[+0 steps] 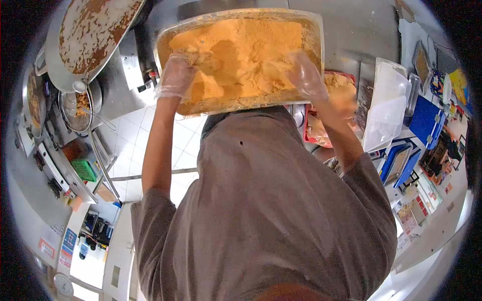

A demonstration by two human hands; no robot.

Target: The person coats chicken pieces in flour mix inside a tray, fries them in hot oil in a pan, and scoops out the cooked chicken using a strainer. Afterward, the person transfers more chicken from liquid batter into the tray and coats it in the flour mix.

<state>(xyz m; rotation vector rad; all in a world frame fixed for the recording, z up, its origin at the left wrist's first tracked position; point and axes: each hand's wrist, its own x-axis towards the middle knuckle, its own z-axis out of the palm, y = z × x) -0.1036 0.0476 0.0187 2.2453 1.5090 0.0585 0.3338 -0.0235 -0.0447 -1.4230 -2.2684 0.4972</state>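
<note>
A big clear plastic tub (pixel 241 107) stands in front of me, filled with orange breading flour (pixel 251 37). My left hand (pixel 178 75), in a clear plastic glove, is at the tub's left side. Its fingers reach into the flour beside a coated lump (pixel 207 62). My right hand (pixel 306 76), gloved the same way, is at the right side with its fingertips in or against heaped flour. Powder and blur hide the fingers of both hands, so I cannot make out whether they grip anything.
Right of the tub, a red tray (pixel 307 131) holds pale raw meat pieces (pixel 344 103), partly behind my forearm. White translucent containers (pixel 386 108) stand beyond it. At upper left is a large pot (pixel 52 60) of foamy brown liquid, with a wire strainer (pixel 75 113) below it.
</note>
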